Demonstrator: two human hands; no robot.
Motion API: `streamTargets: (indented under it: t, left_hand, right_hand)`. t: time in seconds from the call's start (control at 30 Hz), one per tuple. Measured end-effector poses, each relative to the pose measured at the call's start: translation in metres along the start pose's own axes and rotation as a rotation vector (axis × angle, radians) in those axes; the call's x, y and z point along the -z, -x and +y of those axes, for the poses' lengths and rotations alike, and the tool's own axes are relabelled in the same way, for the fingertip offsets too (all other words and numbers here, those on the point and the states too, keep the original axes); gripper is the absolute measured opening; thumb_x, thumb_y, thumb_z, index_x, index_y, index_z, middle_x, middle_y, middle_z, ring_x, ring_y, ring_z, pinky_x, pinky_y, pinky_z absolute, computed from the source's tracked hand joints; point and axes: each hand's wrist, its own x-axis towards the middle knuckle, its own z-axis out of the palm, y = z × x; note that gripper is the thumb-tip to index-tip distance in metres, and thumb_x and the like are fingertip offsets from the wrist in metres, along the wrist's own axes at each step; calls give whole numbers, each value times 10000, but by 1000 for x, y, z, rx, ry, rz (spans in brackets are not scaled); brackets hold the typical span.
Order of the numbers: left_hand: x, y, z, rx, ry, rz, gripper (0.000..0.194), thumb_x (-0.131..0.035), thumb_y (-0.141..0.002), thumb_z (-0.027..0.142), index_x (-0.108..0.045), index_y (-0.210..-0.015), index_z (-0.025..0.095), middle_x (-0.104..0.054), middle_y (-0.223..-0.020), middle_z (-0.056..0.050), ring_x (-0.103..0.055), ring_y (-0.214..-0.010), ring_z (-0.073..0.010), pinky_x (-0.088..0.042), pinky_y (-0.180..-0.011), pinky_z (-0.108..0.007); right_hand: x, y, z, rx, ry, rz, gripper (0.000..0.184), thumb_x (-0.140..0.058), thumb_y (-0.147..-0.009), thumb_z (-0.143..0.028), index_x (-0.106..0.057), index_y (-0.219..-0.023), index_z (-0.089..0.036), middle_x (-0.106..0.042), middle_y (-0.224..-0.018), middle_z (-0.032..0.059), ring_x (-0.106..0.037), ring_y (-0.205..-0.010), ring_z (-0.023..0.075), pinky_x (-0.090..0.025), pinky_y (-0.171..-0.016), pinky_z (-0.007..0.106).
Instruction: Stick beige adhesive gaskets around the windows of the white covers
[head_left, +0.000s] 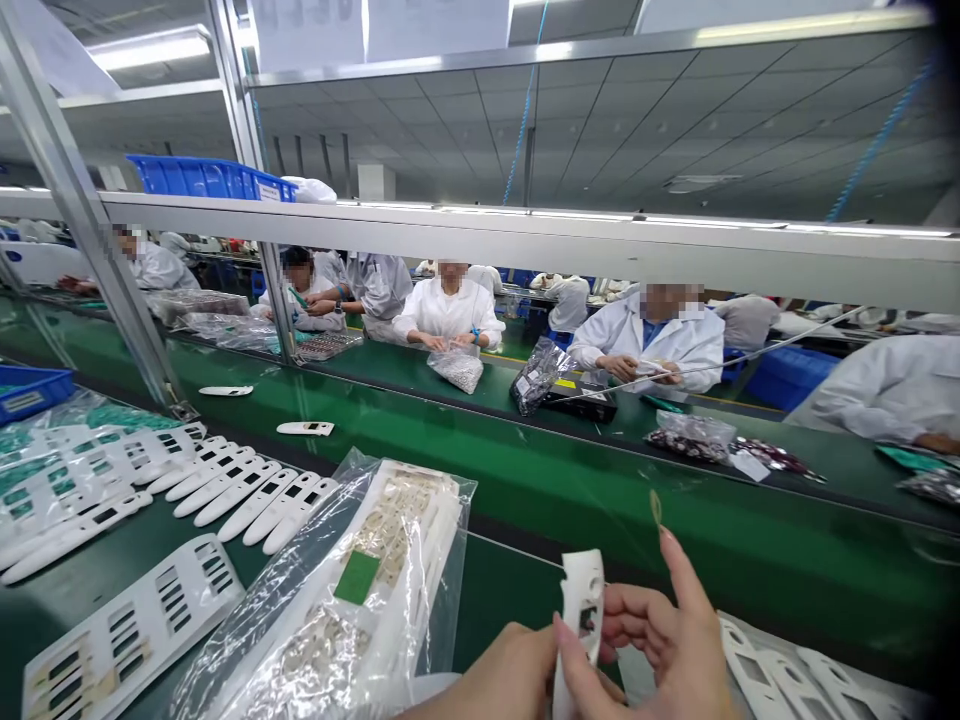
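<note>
We pinch a white plastic casing between our left hand and right hand, low in the frame, beside a clear plastic bag of white parts on the green conveyor belt.

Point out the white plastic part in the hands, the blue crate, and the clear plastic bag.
White plastic part [581,585]: head view, upper middle.
Blue plastic crate [202,178]: head view, front wall.
Clear plastic bag [322,590]: head view, middle film.

The left hand and right hand are bare, with slim fingers and long fingernails tapering to a point. The near edge of the view cuts both hands off before the wrists, so no sleeves can be seen.
</note>
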Motion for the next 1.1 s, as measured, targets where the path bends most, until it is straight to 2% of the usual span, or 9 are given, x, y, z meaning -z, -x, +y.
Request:
streamTargets:
  t: [0.1,0.17,0.27,0.37,0.53,0.63,0.8,0.93,1.1]
  left_hand:
    - [-2,6,4,44,79,22,394,-664,-834,347,-633,-1171,144,-717,-976,-55,-650,-856,-208,-458,-729,-241]
    - [-1,11,6,93,198,17,446,-675,-841,393,-596,-1206,149,-718,-969,-63,-638,-838,-190,-439,-703,-235]
    - [0,12,4,147,388,-34,536,-679,-848,463,-520,-1273,177,-722,-929,-56,-604,-759,-149,-396,-667,-230]
    - [-1,10,2,135,479,-55,577,-696,-806,558,-528,-1186,157,-718,-855,-59,-569,-685,-133,-357,-642,-235]
    - [-4,9,8,73,535,-58,484,-745,-770,531,-600,-993,126,-714,-885,-94,-592,-750,-145,-384,-687,-247]
    - [-2,13,14,79,562,-72,433,-750,-772,449,-594,-1009,122,-698,-775,-58,-579,-664,-126,-377,-633,-226]
    - [5,22,21,130,433,-161,405,-674,-815,329,-549,-1154,147,-678,-719,-27,-490,-535,-102,-326,-521,-207]
    - [10,26,30,132,281,-170,262,-622,-828,287,-584,-1050,154,-671,-706,-15,-505,-583,-116,-348,-559,-216]
    - [14,27,36,124,234,-217,252,-595,-838,309,-559,-1029,148,-660,-712,-10,-493,-593,-117,-328,-556,-221]
  right_hand:
    - [3,-3,8,32,39,6,1000,-663,-790,-529,-125,-1552,-169,-611,-854,57,-626,-654,194,-565,-565,327]
    - [13,-8,15,83,95,57,974,-729,-726,-527,-260,-1510,-192,-613,-994,97,-643,-798,233,-580,-669,380]
    - [31,-13,18,169,77,210,537,-723,-761,-440,-570,-1224,-215,-584,-1099,118,-598,-969,270,-551,-747,398]
    - [45,-16,16,154,-47,216,128,-683,-822,-335,-639,-864,-221,-603,-1017,104,-593,-932,244,-531,-690,337]
    - [53,-23,19,-11,-340,-141,171,-694,-825,-333,-648,-711,-214,-571,-822,39,-575,-792,175,-498,-647,270]
    - [52,-25,17,-137,-460,-250,246,-684,-833,-366,-634,-656,-202,-522,-736,13,-523,-717,141,-455,-619,250]
    - [50,-23,10,-209,-510,-293,262,-732,-784,-377,-637,-615,-200,-508,-651,-6,-494,-647,124,-431,-591,237]
    - [50,-22,7,-238,-532,-340,246,-744,-769,-371,-667,-603,-207,-533,-619,-5,-515,-618,125,-448,-571,238]
    - [49,-20,5,-294,-523,-327,240,-768,-736,-373,-675,-594,-204,-562,-622,9,-539,-620,142,-461,-561,259]
